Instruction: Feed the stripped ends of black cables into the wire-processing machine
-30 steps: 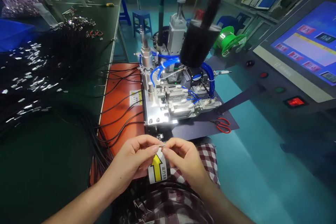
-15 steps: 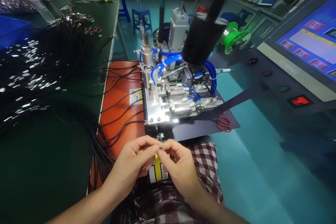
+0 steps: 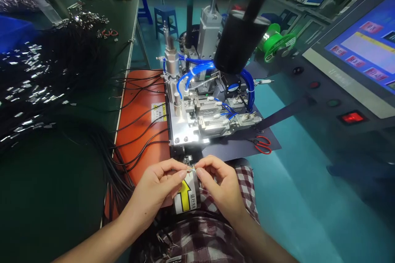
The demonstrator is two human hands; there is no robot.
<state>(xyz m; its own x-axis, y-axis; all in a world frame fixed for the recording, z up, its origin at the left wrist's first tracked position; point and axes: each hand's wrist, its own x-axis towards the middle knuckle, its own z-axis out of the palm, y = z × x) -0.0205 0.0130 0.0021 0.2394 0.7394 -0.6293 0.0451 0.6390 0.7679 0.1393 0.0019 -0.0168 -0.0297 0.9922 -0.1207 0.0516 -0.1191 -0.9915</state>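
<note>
Head view: at far left, the black cables (image 3: 77,55) lie heaped on the dark tabletop (image 3: 52,201). Your left hand (image 3: 151,185) keeps a narrow grip, thumb and forefinger pinching the left end of the thin metallic piece (image 3: 191,169). That piece lies between your two sets of fingertips, above the arrow label (image 3: 185,197); its exact form is too small to tell. Your right hand (image 3: 224,185) pinches its right end, grip equally narrow. Compared with the earlier frame, your right hand sits farther right, uncovering more of the label.
</note>
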